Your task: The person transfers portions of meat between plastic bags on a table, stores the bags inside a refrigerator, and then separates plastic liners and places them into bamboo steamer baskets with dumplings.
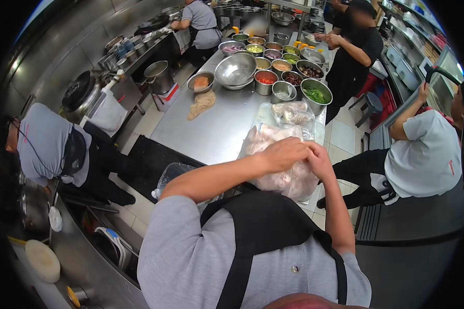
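A large clear plastic bag (283, 183) of pale pink raw meat lies at the near end of the steel table. My left hand (286, 153) and my right hand (319, 160) meet over the bag's upper part, fingers closed and pinched together on its plastic. A smaller clear bag (294, 113) with greyish contents sits just beyond, on a whitish board (263, 114). Which part of the plastic each hand grips is partly hidden by the fingers.
The steel table (191, 139) bears a beige cloth (202, 104), a large steel bowl (235, 69) and several bowls of cut vegetables. Co-workers stand at the left, far left, far right and right (428, 149). A black bin (154, 159) adjoins the table.
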The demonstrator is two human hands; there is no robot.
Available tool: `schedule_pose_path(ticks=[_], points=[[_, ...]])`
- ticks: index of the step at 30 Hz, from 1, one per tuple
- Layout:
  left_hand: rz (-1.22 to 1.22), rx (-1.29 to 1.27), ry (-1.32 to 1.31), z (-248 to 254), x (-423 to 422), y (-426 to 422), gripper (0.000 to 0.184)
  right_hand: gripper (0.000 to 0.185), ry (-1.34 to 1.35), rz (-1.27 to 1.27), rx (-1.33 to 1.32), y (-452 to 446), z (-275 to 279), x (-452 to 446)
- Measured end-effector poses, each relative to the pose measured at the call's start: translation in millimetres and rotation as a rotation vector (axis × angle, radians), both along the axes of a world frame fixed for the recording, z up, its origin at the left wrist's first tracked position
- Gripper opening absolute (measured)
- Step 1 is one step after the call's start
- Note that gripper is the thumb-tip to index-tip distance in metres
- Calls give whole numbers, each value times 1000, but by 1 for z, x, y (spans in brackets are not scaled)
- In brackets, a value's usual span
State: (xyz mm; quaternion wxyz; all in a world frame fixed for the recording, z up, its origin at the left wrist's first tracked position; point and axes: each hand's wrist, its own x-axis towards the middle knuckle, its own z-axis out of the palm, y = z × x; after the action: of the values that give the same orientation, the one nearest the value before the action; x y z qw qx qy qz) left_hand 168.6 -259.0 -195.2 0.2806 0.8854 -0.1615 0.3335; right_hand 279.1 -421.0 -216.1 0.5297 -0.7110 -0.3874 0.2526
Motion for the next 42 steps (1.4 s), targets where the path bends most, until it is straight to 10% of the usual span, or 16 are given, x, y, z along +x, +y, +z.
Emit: schedule_pose_path(ticks=[6,19,26,38,42], points=[[11,315,-247,7,3,19,8,26,215,150,32,8,17,17],[-176,292,73,-12,-58,11,13,14,-353,86,-101,17,4,-3],[118,196,166,-3,-33,2,52,16,-105,-412,201,-37,-24,-1],[36,331,304,6,-21,-2,39,18,-264,-1526,-145,-355,-115,-54],[49,333,210,-14,-17,-5,32,16,-241,-1731,105,-470,-50,-10]])
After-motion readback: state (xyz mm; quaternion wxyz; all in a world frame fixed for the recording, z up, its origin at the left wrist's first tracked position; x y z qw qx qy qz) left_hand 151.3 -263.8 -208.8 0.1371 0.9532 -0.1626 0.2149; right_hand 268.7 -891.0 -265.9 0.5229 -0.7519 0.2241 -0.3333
